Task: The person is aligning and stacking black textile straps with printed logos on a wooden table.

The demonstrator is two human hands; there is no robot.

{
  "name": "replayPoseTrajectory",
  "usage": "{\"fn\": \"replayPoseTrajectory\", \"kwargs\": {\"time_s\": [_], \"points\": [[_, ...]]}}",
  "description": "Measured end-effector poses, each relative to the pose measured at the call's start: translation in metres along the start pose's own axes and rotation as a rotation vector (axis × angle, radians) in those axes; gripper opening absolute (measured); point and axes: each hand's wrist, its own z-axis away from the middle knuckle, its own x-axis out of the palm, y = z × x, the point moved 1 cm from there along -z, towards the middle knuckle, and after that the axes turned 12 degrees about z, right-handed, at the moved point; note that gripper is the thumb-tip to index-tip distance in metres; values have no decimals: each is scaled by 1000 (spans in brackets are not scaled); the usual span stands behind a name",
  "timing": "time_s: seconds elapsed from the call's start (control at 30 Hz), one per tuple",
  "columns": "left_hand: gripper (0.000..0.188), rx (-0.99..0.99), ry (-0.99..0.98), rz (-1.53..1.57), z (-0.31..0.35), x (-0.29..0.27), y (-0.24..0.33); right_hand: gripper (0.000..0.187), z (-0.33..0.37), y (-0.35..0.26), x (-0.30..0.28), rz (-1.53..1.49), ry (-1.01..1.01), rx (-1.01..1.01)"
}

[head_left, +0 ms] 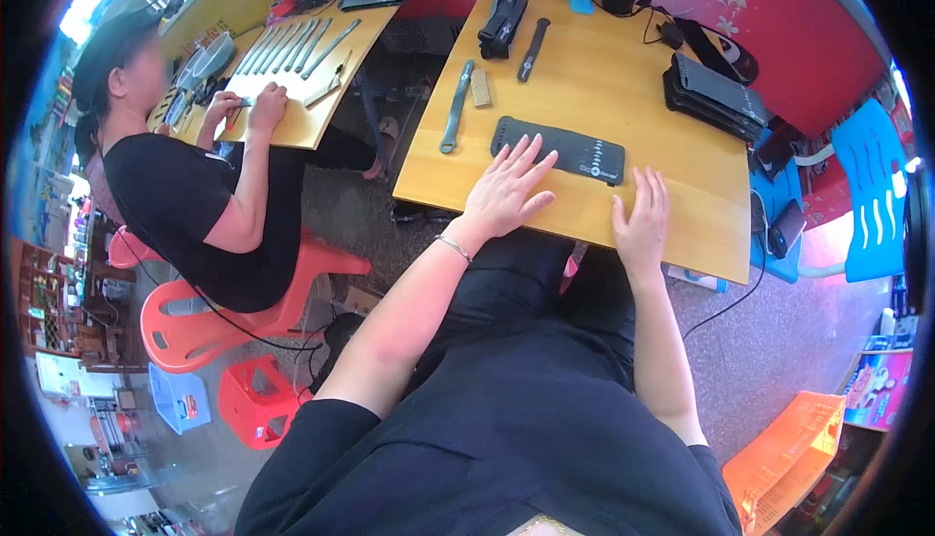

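Black clothing [506, 439] filled six o'clock, nearest the camera. Reckoned from the dark panel [575, 147] on the yellow table [604, 59], a co-worker [166, 185] sat at nine o'clock; a grey strap [458, 106] and a tan block [481, 89] lay at ten. The person's left hand [506, 193], open with fingers spread, partly hid the panel, which bore white lettering and a round mark. The right hand [641, 217], open and slightly curved, was at four o'clock. Stacked dark pouches [714, 103] lay at two; a blue chair [872, 195] stood at three.
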Motion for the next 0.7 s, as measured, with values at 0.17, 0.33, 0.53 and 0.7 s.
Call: {"fn": "replayPoseTrajectory", "kwargs": {"time_s": [0.17, 0.33, 0.53, 0.7], "points": [[58, -5, -13, -11, -2, -2, -2, 52, -2, -2, 4, 24, -13, -3], [55, -2, 6, 1, -3, -5, -2, 52, -6, -3, 4, 6, -43, 9], [53, -18, -22, 52, -6, -4, -1, 53, -12, -1, 6, 74, -77, 17], [53, -30, -17, 56, -6, -9, 3, 54, -9, -6, 2, 106, -121, 30]]}}
